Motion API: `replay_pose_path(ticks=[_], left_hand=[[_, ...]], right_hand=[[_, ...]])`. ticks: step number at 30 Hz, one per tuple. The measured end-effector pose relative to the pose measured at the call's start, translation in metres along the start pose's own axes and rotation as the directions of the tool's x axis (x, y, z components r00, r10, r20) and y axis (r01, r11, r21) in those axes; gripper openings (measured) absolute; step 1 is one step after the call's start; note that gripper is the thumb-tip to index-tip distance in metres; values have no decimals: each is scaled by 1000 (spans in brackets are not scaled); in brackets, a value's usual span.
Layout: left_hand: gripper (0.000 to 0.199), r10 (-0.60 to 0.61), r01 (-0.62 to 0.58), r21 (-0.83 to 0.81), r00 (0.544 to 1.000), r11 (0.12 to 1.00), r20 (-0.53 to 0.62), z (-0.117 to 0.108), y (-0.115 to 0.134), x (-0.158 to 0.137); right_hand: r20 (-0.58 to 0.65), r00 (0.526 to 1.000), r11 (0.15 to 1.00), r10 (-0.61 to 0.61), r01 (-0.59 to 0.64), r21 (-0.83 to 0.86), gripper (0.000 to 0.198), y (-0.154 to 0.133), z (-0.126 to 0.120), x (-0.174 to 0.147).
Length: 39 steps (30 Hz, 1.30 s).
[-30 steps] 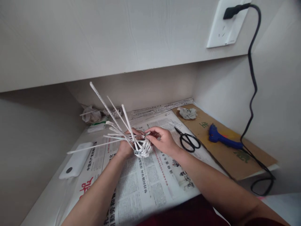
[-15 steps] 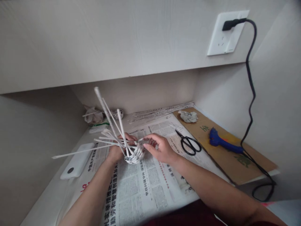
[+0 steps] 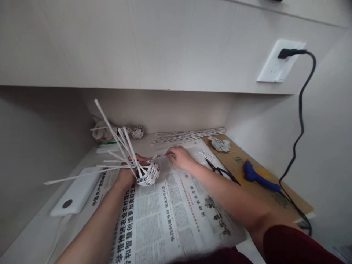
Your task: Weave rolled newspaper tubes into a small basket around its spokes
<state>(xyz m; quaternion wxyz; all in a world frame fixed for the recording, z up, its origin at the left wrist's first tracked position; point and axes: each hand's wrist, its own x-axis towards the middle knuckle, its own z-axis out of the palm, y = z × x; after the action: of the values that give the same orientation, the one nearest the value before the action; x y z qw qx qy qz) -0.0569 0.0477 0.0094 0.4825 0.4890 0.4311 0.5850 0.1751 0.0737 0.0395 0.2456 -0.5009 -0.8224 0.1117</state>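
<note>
A small round woven paper basket (image 3: 148, 175) is tilted above the newspaper (image 3: 154, 220), with several white rolled-paper sticks (image 3: 106, 118) fanning out from it to the upper left and left. Behind its left side my left hand (image 3: 129, 174) is closed around it, the fingers partly hidden by the sticks. My right hand (image 3: 180, 157) is off to the right of the basket, pinching the end of a thin printed paper strip (image 3: 158, 157). That strip stretches between the basket's upper edge and my right fingertips.
Black-handled scissors (image 3: 220, 170) lie partly under my right forearm. On cardboard (image 3: 286, 194) at right rest a blue glue gun (image 3: 260, 178), its cord hanging from the wall socket (image 3: 280, 62), and crumpled paper (image 3: 220, 144). Paper rods (image 3: 189, 135) line the back; a white power bank (image 3: 75, 192) lies left.
My right hand has moved away from the basket, up and to the right in its own reach, drawing the paper strip out straight. The camera view has shifted; the basket sits slightly further left.
</note>
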Motion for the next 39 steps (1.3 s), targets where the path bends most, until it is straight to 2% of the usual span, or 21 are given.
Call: replay_pose_path(ticks=[2, 7, 11, 15, 17, 20, 22, 25, 29, 33, 39], left_hand=[[28, -7, 7, 15, 1000, 1000, -3, 2, 2, -1], [29, -25, 26, 43, 999, 999, -29, 3, 5, 1], [28, -43, 43, -1, 998, 999, -35, 1, -1, 5], [29, -42, 40, -45, 998, 998, -41, -2, -5, 8], [29, -57, 55, -63, 998, 997, -26, -4, -4, 8], [28, -57, 56, -76, 998, 996, -9, -6, 0, 7], [25, -40, 37, -114, 999, 993, -21, -6, 4, 6], [25, -42, 41, -102, 999, 994, -10, -6, 6, 5], [29, -53, 53, 13, 998, 999, 44, -7, 2, 5], [30, -49, 46, 39, 996, 998, 71, -9, -3, 6], [29, -54, 54, 4, 996, 999, 68, -5, 5, 2]], right_hand=[[15, 994, 984, 109, -105, -144, 23, 11, 2, 27], [3, 976, 953, 216, -210, -217, 22, 34, 20, 67], [29, 985, 960, 170, -159, -230, 14, 37, 27, 76], [52, 998, 981, 40, -29, -194, 21, 30, 18, 75], [51, 997, 984, -63, 70, -163, 26, 26, 12, 69], [99, 963, 947, -249, 264, -183, 30, 20, 3, 52], [171, 942, 909, -288, 325, -261, 30, 16, 0, 35], [198, 953, 901, -231, 286, -327, 31, 10, -3, 3], [200, 961, 949, -189, 231, -214, 34, 5, -5, -34], [175, 972, 980, -156, 175, -94, 29, 6, -4, -52], [103, 980, 984, -170, 175, -38, 24, 8, -2, -72]])
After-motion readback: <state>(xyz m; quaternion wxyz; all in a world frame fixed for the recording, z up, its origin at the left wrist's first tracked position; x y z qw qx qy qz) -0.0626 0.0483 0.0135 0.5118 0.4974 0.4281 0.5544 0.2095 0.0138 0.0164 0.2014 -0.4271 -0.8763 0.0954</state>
